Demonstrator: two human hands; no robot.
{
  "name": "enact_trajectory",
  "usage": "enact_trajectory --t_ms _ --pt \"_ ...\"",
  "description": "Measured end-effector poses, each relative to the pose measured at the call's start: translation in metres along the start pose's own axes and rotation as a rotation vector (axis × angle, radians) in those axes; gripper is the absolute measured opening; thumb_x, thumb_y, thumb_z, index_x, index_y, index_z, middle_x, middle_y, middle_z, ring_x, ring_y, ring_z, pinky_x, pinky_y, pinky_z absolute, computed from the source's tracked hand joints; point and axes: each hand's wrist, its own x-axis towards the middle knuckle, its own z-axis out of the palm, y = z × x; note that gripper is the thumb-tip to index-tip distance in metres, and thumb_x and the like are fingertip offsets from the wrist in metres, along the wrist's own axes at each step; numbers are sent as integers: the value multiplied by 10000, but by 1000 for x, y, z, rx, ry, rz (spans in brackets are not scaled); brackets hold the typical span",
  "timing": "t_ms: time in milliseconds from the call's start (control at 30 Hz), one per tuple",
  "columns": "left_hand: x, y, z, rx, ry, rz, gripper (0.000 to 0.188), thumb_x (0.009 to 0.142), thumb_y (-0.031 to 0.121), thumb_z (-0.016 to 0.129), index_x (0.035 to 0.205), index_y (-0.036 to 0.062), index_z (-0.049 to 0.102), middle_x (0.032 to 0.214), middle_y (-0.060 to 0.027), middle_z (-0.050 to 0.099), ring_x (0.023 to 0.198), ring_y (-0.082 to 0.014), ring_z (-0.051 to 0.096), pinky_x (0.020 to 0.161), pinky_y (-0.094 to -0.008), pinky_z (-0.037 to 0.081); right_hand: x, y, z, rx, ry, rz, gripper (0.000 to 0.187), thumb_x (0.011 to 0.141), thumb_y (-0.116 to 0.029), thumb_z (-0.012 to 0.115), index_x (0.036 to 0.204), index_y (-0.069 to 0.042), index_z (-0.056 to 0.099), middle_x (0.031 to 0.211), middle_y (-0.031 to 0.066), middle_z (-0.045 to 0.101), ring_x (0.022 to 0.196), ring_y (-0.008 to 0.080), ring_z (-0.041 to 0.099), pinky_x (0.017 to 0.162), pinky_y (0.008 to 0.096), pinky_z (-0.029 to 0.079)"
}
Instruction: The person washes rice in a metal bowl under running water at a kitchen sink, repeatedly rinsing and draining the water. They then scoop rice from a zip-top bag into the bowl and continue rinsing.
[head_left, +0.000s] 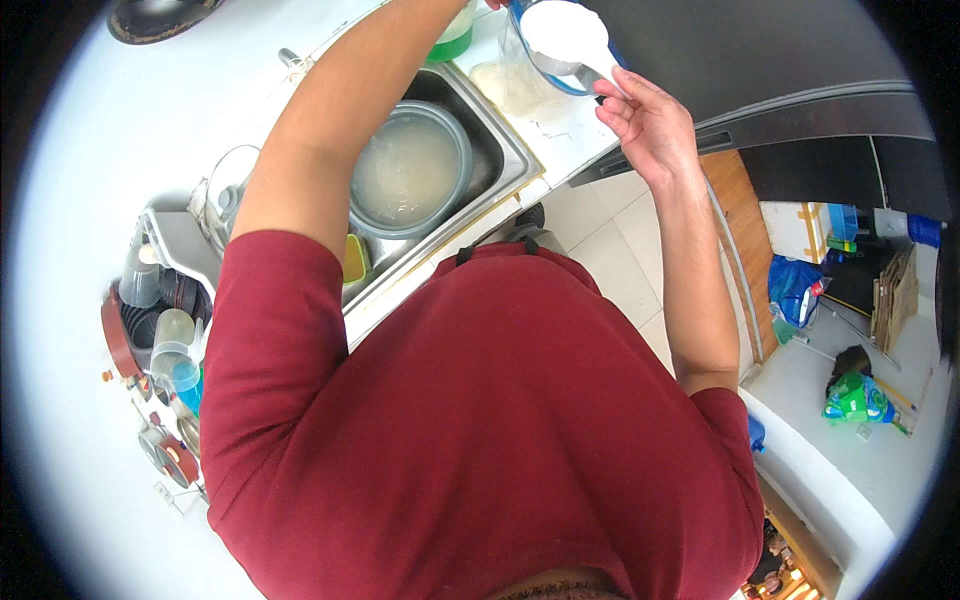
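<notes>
Taking the middle of the view as the centre of a clock dial, the white scoop (563,35) sits between 12 and 1 o'clock, over the mouth of the blue-rimmed container (570,89). The right hand (652,122), between 1 and 2 o'clock, has its thumb and fingers closed round the scoop's handle, with the wrist up and the palm turned partly toward the scoop. Gripping there probably keeps the fingers clear of the round end and helps hold it level; being above the container likely means any spill drops back inside. Whether the white round face is a full load or the scoop's own surface, I cannot tell.

The left arm (345,130) crosses above the sink (520,165) toward 12 o'clock. Only a sliver of the left hand (495,4) shows at the upper edge, so I cannot tell whether it is spread, narrowed or holding something; it seems placed to steady the container's far side.

At 11 o'clock a grey bowl (462,190) of cloudy water rests inside the sink, presumably so slops stay in the basin. A tub with a green base (455,47) stands near 12 o'clock, just beyond the sink, within easy reach. Around 9 o'clock, a dish rack (185,240) and cups crowd together, apparently kept away from the working side.
</notes>
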Motion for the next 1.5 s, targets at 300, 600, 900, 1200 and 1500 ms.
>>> enact_trajectory --t_ms 300,600,900,1200,1500 --pt "20 -34 2 391 -53 68 399 803 152 638 1189 58 669 1029 -171 711 804 -282 717 708 -356 607 24 130 65 -396 -120 66 225 927 -154 612 985 63 634 851 150 693 667 207 676 653 322 582" --pt "37 -75 35 562 192 331 230 776 233 573 818 77 737 837 -188 699 807 -358 682 749 -470 532 61 273 30 -1630 -530 -796 143 865 -126 529 834 -34 634 760 138 657 675 294 694 579 399 571" --pt "32 -74 33 585 229 249 259 821 248 539 833 76 732 836 -200 693 811 -385 669 754 -474 533 58 277 5 -1639 -630 -875 141 854 -96 522 894 -24 637 775 117 646 709 271 689 595 382 568" --pt "22 -77 30 464 307 344 189 769 234 613 811 93 732 805 -179 694 785 -366 674 747 -465 538 19 189 26 -1534 -391 -910 150 882 -104 555 989 -51 647 751 113 603 677 276 658 571 389 547" --pt "37 -101 64 87 300 366 137 739 139 597 694 75 710 766 -176 691 748 -368 661 701 -466 523 50 -4 43 -1826 -51 -602 240 877 -160 556 893 37 692 841 273 661 803 413 671 724 478 535"
